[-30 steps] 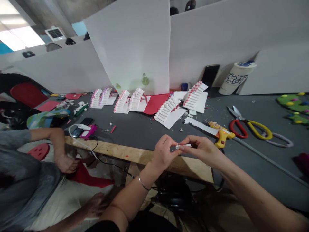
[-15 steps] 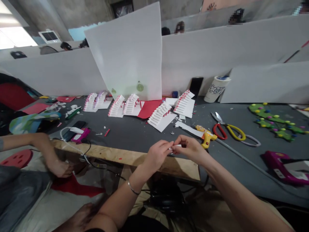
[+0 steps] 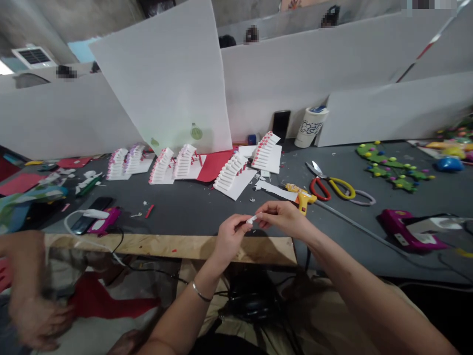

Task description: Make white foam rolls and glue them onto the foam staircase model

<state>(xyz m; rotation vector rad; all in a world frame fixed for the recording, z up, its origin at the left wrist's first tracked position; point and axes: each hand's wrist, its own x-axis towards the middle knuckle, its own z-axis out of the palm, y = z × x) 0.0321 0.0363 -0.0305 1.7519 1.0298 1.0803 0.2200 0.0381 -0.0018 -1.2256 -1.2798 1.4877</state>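
Observation:
Between my fingertips is a small white piece (image 3: 252, 219), too small to make out its kind. My left hand (image 3: 229, 237) pinches its left end, and my right hand (image 3: 283, 217) pinches the other end. Both hands are above the front edge of the table. Behind them stand small white stair-like models, the nearest (image 3: 231, 173) on a white card and another with red-tipped steps (image 3: 266, 149). A yellow glue gun (image 3: 305, 201) lies just behind my right hand, beside a white strip (image 3: 277, 190).
Red-and-yellow-handled scissors (image 3: 328, 185) lie at the right, near green pieces with coloured balls (image 3: 393, 165). A magenta power strip (image 3: 410, 231) is at the front right. A white cup (image 3: 311, 129) and a phone (image 3: 281, 126) stand behind. A co-worker's hand (image 3: 39, 320) is at left.
The view has turned right. My fingers have shifted on the small white piece, which now shows more plainly between them. The co-worker's hand appears lower and further left.

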